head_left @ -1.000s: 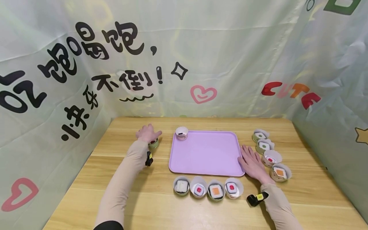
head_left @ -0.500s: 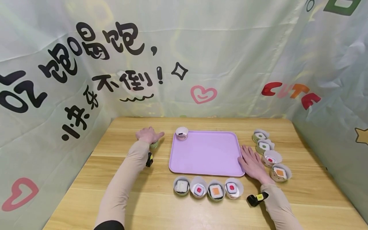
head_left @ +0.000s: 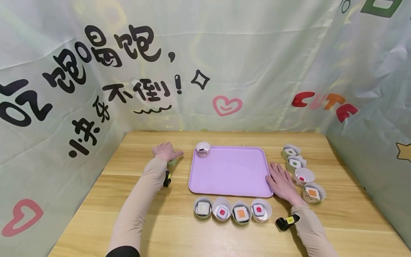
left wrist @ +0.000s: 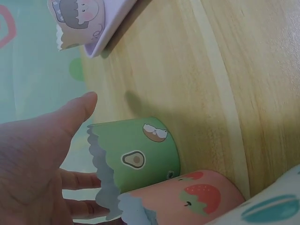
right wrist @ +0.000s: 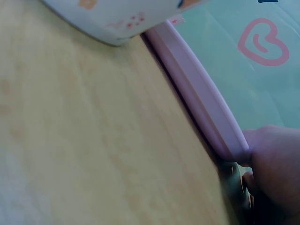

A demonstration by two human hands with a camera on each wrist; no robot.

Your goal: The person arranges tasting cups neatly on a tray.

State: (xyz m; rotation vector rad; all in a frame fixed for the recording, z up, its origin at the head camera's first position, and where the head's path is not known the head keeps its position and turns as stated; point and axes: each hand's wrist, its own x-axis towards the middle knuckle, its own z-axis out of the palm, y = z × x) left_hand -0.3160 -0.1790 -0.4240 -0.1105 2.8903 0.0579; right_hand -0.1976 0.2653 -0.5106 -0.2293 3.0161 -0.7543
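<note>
My left hand (head_left: 167, 152) reaches over the paper cups left of the lilac tray (head_left: 229, 171). In the left wrist view its thumb points out, apart from the green avocado-print cup (left wrist: 140, 152), while fingers lie at and behind that cup's scalloped rim. A pink strawberry-print cup (left wrist: 201, 199) stands against the green one, and a white patterned cup (left wrist: 272, 201) shows partly at the corner. Most of this group is hidden under the hand in the head view. My right hand (head_left: 283, 184) lies spread at the tray's right edge, thumb on the rim.
A pink cup (head_left: 203, 149) stands on the tray's back left corner. Several cups with sushi-like pieces line the tray's front, among them an orange-centred one (head_left: 241, 213). More run down the right, such as the nearest cup (head_left: 313, 192). A printed cloth (head_left: 257, 71) hangs behind.
My left hand's fingers have dipped over the cups and its thumb has swung out to the right, covering more of the green cup. My right hand, the tray and the other cups have stayed put.
</note>
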